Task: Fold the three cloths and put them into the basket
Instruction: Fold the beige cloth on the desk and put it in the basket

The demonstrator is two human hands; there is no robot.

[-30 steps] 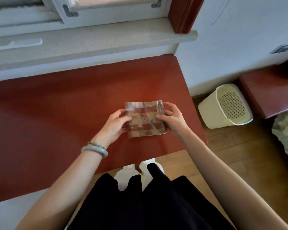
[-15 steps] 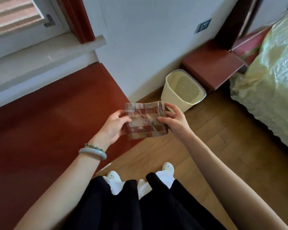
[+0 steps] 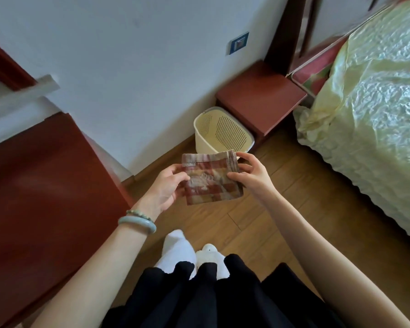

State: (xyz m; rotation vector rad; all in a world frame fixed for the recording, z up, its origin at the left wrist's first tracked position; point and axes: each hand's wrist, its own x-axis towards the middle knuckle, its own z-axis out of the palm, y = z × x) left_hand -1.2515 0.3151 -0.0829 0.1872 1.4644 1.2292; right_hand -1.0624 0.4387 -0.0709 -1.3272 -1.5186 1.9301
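Beside the dark red wooden tabletop (image 3: 45,185), the left hand (image 3: 166,188) pinches the left edge of the folded red-and-beige checked cloth (image 3: 213,185), thumb on top. The bundle hangs over the wooden floor (image 3: 282,200), short of the cream perforated plastic basket (image 3: 200,136) by the wall. The right hand (image 3: 249,172) pinches its layered right edge. Only the edges are gripped, so the layers could slip or fall open on release. A drop from this height could also catch the rim or miss.
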